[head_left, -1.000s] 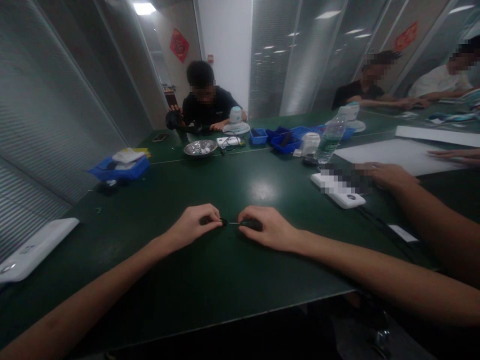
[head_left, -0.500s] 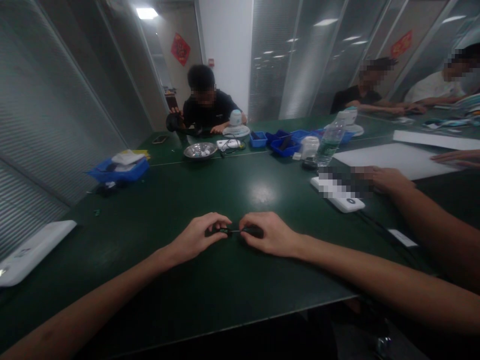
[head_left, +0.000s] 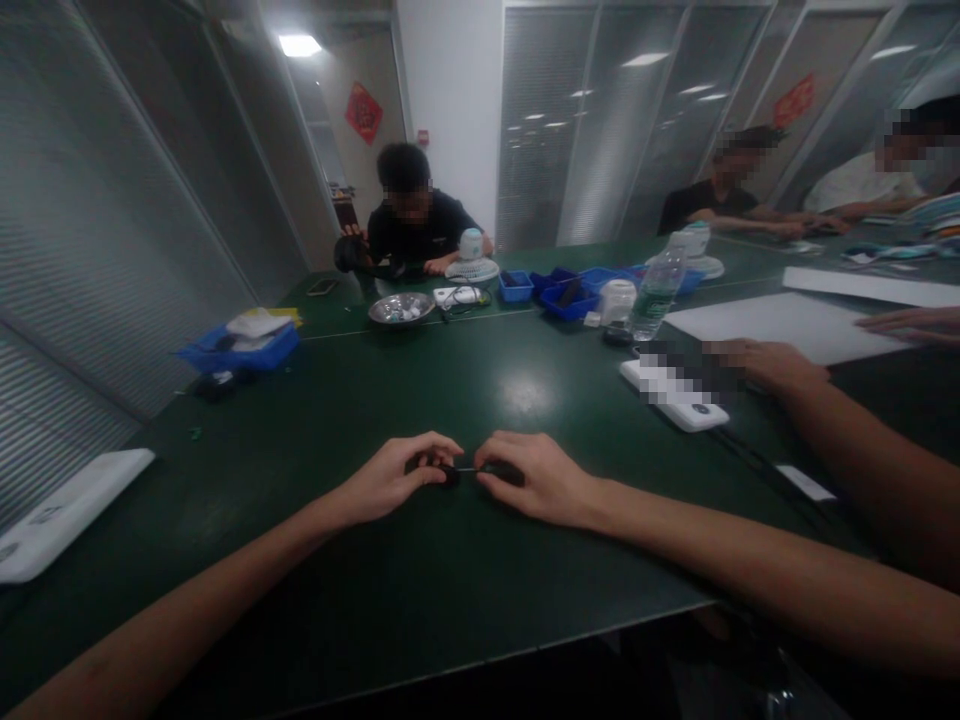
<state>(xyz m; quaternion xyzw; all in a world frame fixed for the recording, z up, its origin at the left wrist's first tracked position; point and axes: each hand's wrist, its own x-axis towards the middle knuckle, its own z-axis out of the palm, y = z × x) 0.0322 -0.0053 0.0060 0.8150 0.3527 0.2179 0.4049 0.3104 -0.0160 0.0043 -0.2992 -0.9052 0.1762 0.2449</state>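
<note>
Both of my hands rest on the dark green table (head_left: 450, 580) close together. My left hand (head_left: 397, 475) pinches a small black part (head_left: 448, 473) between thumb and fingers. My right hand (head_left: 536, 478) is curled round another small black piece (head_left: 504, 472). A thin pin or wire (head_left: 466, 469) spans the short gap between the two pieces. What the pieces are is too small and dark to make out.
A white flat device (head_left: 67, 510) lies at the left edge, a blue bin (head_left: 240, 345) behind it. A co-worker's arm (head_left: 847, 440) reaches to a white box (head_left: 675, 395) on the right. A metal bowl (head_left: 400, 308), blue trays (head_left: 570, 290) and a water bottle (head_left: 651, 290) stand farther back. People sit across.
My hands have stayed pinched on the small pieces; they closed the gap slightly, then eased a little apart. The view has tilted, so everything sits lower in the picture.
</note>
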